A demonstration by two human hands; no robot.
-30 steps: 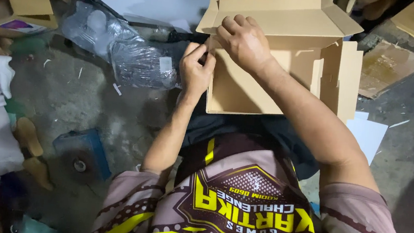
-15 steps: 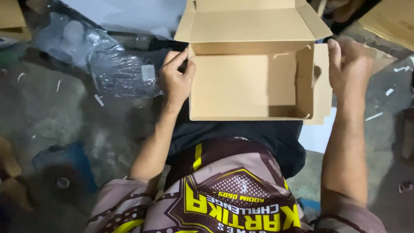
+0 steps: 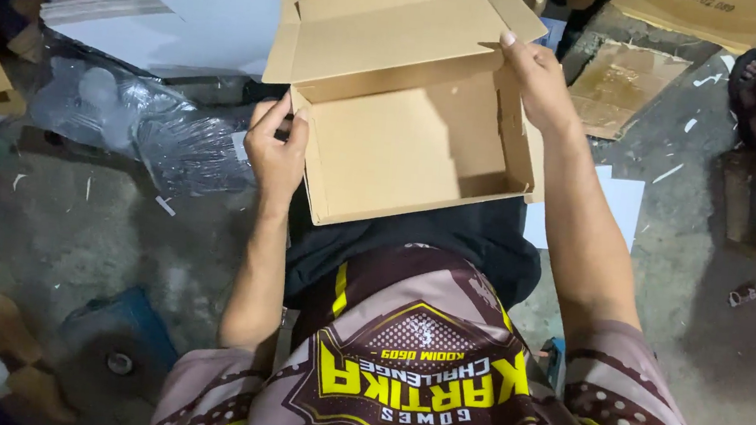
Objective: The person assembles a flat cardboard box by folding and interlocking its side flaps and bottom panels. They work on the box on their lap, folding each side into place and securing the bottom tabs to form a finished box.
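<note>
The left hand (image 3: 276,151) pinches the left wall of the shallow brown corrugated-cardboard box (image 3: 406,147), fingers closed on its edge. The right hand (image 3: 539,85) grips the right wall near the lid hinge, thumb and fingers clamped on the board. The box rests open on the lap, lid tilted back. Judged best practice: hold both side walls square and upright, pressing along the creases. Crinkled clear plastic bags (image 3: 144,124) lie on the rough grey concrete floor (image 3: 84,232).
</note>
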